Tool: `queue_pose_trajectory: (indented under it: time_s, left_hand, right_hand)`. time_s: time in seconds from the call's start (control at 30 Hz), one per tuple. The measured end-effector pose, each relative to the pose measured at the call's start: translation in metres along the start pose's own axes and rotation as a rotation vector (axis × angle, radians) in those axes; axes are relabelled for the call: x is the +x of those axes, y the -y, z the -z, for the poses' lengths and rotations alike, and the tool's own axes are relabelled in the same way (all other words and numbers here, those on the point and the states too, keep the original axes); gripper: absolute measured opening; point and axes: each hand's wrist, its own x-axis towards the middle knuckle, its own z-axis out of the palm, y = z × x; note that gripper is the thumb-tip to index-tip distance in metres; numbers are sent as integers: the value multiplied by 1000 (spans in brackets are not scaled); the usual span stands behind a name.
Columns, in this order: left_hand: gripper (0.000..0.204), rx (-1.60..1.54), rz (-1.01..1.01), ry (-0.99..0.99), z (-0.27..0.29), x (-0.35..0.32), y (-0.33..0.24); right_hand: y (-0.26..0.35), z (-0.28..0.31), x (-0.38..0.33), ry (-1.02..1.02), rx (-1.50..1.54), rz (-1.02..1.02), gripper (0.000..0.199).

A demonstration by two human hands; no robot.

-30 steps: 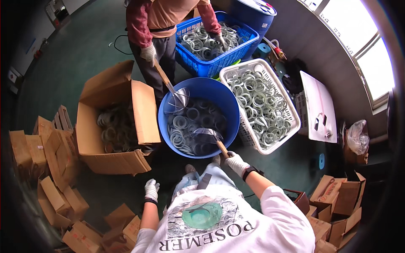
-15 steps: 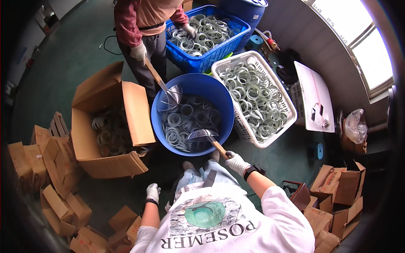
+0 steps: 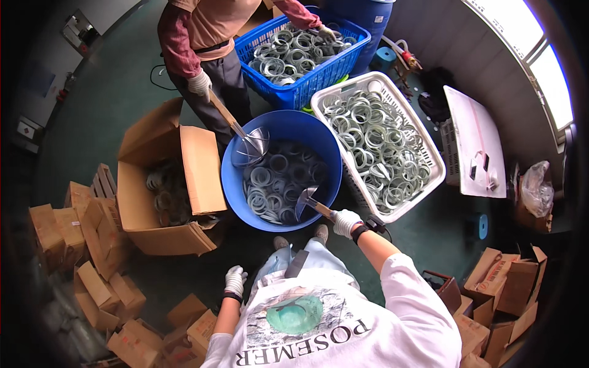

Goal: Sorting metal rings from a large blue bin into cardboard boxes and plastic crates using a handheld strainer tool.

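My right hand (image 3: pixel 345 224), in a white glove, is closed round the wooden handle of a wire skimmer (image 3: pixel 305 201). The skimmer's tilted metal head is inside the near right rim of a round blue tub (image 3: pixel 283 116). Pale, glass-like rings (image 3: pixel 270 191) lie in the tub's lower part. My left hand (image 3: pixel 235 281), also gloved, hangs low at my left side with its fingers curled and nothing seen in them. Across from me, a co-worker's gloved hand (image 3: pixel 200 83) holds a second wooden-handled skimmer (image 3: pixel 253 147) over the tub's far left part.
Right of the tub stands a white basket (image 3: pixel 437 175) heaped with rings. Behind it, a blue basket (image 3: pixel 307 92) of rings has the co-worker's other hand (image 3: pixel 326 32) in it. An open carton (image 3: pixel 169 241) with rings stands left. Cardboard boxes (image 3: pixel 107 239) lie at both sides.
My right hand and skimmer have shifted right, and the skimmer's head has tipped more onto its edge. The co-worker's free hand has moved right across the blue basket. The view has shifted slightly.
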Motion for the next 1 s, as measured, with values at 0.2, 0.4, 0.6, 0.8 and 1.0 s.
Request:
queue_pose_trajectory:
  time_s: [0.2,0.4,0.6,0.8,1.0]
  left_hand:
    - [30,-25,94,-106,2,-47,10]
    - [31,-151,13,5,-17,-61,-3]
    - [26,25,-73,173,-109,-54,-85]
    - [28,140,-406,402,-202,-71,-157]
    - [24,74,-325,428,-222,-97,-105]
  right_hand:
    - [11,7,30,89,48,63,30]
    - [-34,52,-4,21,150,137,33]
    - [-56,25,12,68,119,117,40]
    - [-70,5,27,-17,449,62,29]
    - [-75,53,8,-34,827,54,37]
